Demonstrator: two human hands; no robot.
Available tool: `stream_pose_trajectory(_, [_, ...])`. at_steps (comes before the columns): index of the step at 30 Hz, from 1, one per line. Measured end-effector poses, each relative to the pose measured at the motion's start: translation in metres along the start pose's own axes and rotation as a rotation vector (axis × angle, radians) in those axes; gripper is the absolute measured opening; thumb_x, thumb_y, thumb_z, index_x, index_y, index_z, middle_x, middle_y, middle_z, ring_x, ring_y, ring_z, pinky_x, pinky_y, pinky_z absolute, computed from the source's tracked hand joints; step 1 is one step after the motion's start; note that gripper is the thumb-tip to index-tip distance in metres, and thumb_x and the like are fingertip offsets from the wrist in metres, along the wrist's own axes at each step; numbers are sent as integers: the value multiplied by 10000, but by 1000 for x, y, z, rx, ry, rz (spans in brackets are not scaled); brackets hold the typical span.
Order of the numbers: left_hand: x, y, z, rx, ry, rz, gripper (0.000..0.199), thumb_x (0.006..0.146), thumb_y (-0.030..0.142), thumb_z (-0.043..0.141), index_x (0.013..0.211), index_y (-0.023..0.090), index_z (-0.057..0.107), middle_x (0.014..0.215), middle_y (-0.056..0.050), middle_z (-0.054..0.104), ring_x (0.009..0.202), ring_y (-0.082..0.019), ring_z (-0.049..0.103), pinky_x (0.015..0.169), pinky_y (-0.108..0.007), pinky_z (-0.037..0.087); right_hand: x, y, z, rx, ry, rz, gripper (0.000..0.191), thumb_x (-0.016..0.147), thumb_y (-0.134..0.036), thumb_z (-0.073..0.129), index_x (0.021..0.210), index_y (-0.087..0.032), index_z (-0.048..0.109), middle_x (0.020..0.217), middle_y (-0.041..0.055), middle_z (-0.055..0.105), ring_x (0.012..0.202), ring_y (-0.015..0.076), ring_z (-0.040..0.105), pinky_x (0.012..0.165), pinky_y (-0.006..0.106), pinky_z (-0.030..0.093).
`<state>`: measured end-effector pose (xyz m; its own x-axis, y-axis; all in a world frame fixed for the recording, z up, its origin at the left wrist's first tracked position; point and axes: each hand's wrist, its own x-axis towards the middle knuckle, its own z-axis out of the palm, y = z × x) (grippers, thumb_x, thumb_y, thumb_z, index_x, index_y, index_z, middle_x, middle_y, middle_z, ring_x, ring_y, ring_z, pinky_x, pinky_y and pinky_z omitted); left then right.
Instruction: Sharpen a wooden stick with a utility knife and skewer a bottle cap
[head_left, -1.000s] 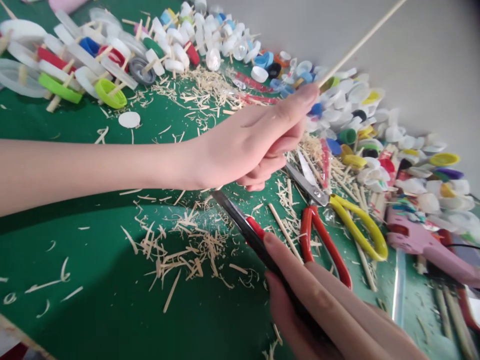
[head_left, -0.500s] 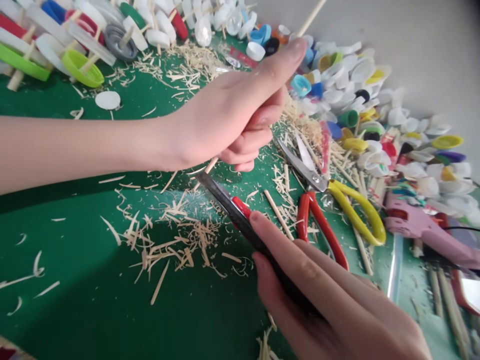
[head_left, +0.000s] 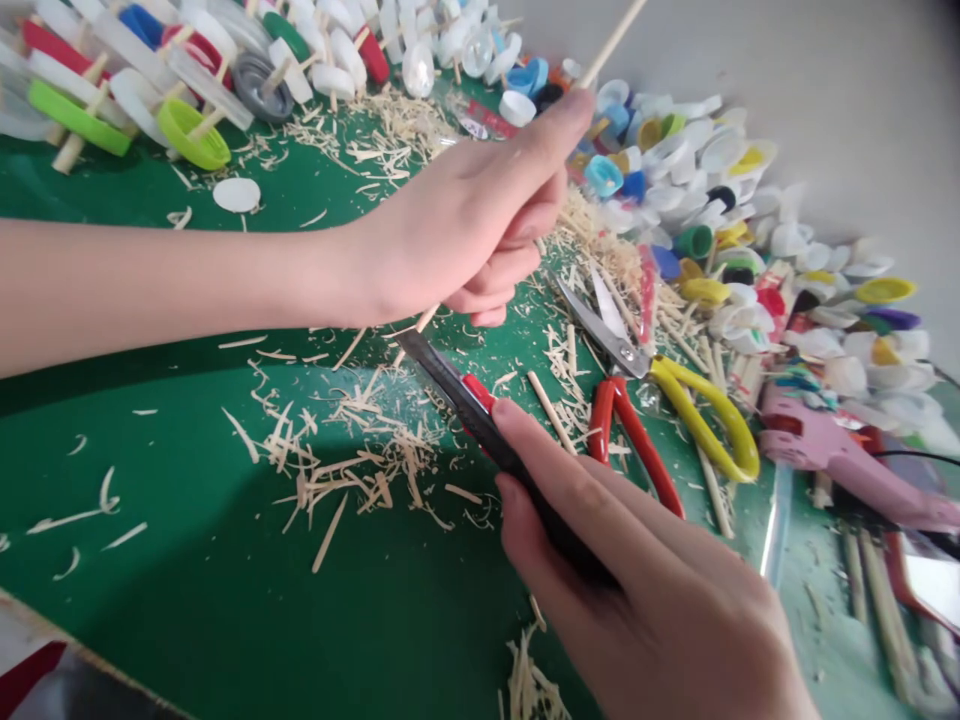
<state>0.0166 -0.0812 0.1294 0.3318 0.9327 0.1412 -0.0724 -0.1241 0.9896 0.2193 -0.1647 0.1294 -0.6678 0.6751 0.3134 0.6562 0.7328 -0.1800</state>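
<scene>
Head view: left hand [head_left: 465,235] closed round wooden stick [head_left: 611,42], right hand [head_left: 637,590] clenched on utility knife [head_left: 480,415], blade now apparently meeting stick's lower end over green mat [head_left: 187,590].

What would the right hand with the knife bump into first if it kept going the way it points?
Most likely the wooden stick. The right hand aims its utility knife up and left, and the blade tip already sits at the stick's lower end, just under the left hand. Depth is hard to judge.
</scene>
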Motion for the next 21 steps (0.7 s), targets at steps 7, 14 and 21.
stream_pose_trajectory(7, [-4, 6, 7, -62, -5, -40, 462, 954, 509, 286, 616, 194, 278, 386, 97, 199, 325, -7, 252, 450, -152, 360, -1, 1, -2, 145, -57, 34, 421, 919, -201, 486, 1333, -230, 561, 698, -29, 545, 500, -7, 415, 505, 92, 413])
stream_pose_trajectory(14, [-3, 7, 2, -113, -43, -117, 479, 953, 542, 230, 626, 193, 269, 395, 101, 203, 337, 5, 262, 488, -141, 380, -5, -2, -6, 152, -111, 34, 462, 912, -180, 486, 1370, -234, 525, 689, -30, 528, 499, 0, 414, 487, 99, 392])
stream_pose_trajectory(21, [-2, 1, -4, -198, -40, -131, 516, 888, 650, 295, 642, 197, 266, 413, 118, 173, 348, 19, 239, 493, -136, 357, -11, 7, -11, 17, 23, 57, 443, 908, -193, 519, 1341, -289, 525, 874, -18, 635, 609, 18, 555, 526, 116, 424])
